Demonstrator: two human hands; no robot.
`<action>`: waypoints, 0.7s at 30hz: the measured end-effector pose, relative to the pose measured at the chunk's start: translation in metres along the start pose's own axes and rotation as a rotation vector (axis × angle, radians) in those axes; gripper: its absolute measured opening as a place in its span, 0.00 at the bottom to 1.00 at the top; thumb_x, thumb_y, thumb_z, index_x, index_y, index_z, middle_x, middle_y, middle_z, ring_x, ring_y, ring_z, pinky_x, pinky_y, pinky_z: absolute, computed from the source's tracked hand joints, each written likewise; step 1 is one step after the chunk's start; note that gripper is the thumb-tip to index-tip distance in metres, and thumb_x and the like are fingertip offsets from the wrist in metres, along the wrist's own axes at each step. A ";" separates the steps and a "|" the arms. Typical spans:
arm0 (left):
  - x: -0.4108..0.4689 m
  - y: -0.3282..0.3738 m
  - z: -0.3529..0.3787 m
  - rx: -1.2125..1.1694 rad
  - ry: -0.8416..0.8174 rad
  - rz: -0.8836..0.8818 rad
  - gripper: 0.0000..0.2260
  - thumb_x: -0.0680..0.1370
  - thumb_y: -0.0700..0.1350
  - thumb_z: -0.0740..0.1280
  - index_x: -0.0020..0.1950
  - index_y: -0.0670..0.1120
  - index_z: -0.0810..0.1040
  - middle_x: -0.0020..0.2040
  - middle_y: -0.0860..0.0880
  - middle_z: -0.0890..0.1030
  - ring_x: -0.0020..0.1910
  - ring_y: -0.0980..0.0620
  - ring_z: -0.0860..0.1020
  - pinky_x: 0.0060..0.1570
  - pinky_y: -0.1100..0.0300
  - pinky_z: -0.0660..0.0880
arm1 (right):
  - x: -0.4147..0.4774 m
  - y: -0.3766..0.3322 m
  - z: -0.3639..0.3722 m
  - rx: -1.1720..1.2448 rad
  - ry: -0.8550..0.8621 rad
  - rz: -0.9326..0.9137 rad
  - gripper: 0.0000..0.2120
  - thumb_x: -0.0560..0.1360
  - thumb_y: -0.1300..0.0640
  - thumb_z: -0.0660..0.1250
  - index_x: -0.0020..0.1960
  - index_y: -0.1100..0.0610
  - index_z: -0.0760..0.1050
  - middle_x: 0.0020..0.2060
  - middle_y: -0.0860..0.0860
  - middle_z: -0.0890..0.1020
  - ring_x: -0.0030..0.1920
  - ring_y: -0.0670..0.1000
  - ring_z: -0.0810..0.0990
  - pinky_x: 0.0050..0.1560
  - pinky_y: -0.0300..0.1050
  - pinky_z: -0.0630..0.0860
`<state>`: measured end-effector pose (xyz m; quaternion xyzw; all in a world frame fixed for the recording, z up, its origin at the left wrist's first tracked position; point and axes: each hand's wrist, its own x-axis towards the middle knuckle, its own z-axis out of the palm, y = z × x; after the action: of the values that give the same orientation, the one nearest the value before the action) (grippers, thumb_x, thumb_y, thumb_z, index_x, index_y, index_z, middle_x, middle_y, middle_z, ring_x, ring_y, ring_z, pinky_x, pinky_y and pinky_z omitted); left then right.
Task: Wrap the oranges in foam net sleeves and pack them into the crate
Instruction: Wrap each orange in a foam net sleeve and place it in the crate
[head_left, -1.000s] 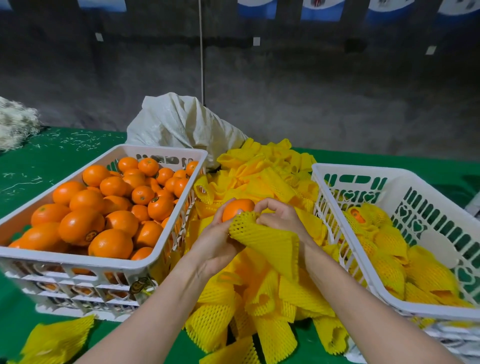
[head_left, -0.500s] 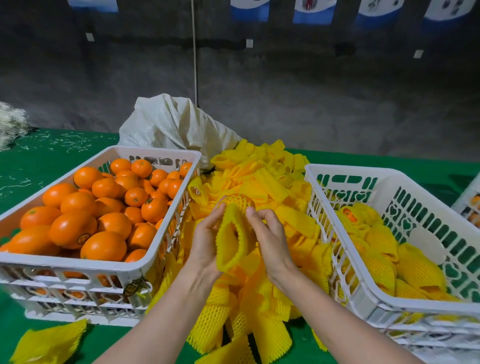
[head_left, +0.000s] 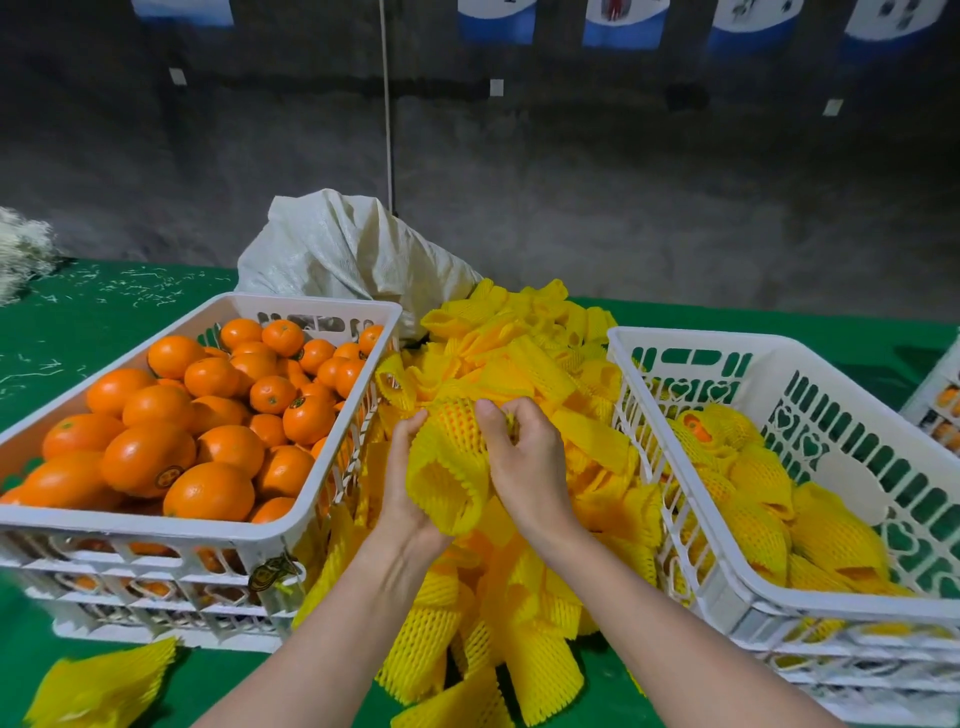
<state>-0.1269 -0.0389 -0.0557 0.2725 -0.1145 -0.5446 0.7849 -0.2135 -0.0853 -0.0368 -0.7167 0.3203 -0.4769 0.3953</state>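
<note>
Both hands hold one yellow sleeve (head_left: 447, 467). The left hand (head_left: 410, 488) curls round its side, thumb on top. The right hand (head_left: 527, 467) pinches the net's far end between thumb and bent fingers. The orange (head_left: 458, 420) sits in that far end, at 12 o'clock from the wrists, above the pile (head_left: 524, 358) of loose sleeves.

A second ago the orange's bare top stuck out of the sleeve mouth. Now it is covered and shows only as orange behind the mesh. Wrapping looks nearly done, so the likely next move is to the right crate (head_left: 727, 344) at 3 o'clock, which already holds wrapped fruit. The left crate (head_left: 208, 526) at 9 o'clock is heaped with bare oranges, so much of the task remains.

The sleeve's near end gapes empty. The left fingertips are hidden behind the net, so how far the sleeve covers the orange's far side cannot be told. The frame cuts off the right crate's outer side.
</note>
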 end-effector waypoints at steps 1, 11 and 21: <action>0.001 -0.001 -0.001 -0.032 0.006 -0.017 0.22 0.78 0.54 0.58 0.33 0.46 0.85 0.34 0.47 0.84 0.33 0.50 0.83 0.33 0.59 0.80 | -0.003 0.003 0.001 -0.010 -0.006 -0.014 0.13 0.78 0.51 0.62 0.37 0.55 0.66 0.26 0.45 0.65 0.28 0.44 0.63 0.34 0.46 0.61; 0.003 0.005 -0.004 -0.024 0.025 -0.055 0.22 0.78 0.56 0.60 0.34 0.47 0.86 0.40 0.45 0.85 0.36 0.47 0.84 0.32 0.53 0.81 | 0.011 0.007 0.002 0.347 0.133 0.318 0.19 0.80 0.55 0.59 0.32 0.57 0.63 0.27 0.51 0.66 0.33 0.51 0.62 0.37 0.47 0.59; -0.006 0.012 0.010 -0.004 0.001 -0.332 0.31 0.62 0.63 0.71 0.48 0.36 0.84 0.53 0.35 0.82 0.48 0.35 0.82 0.46 0.45 0.78 | 0.012 0.012 -0.008 0.182 0.078 -0.011 0.16 0.78 0.55 0.61 0.32 0.52 0.64 0.26 0.45 0.66 0.28 0.41 0.65 0.31 0.38 0.61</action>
<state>-0.1246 -0.0330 -0.0396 0.2867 -0.0664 -0.6667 0.6847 -0.2180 -0.1031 -0.0408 -0.6604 0.2870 -0.5338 0.4433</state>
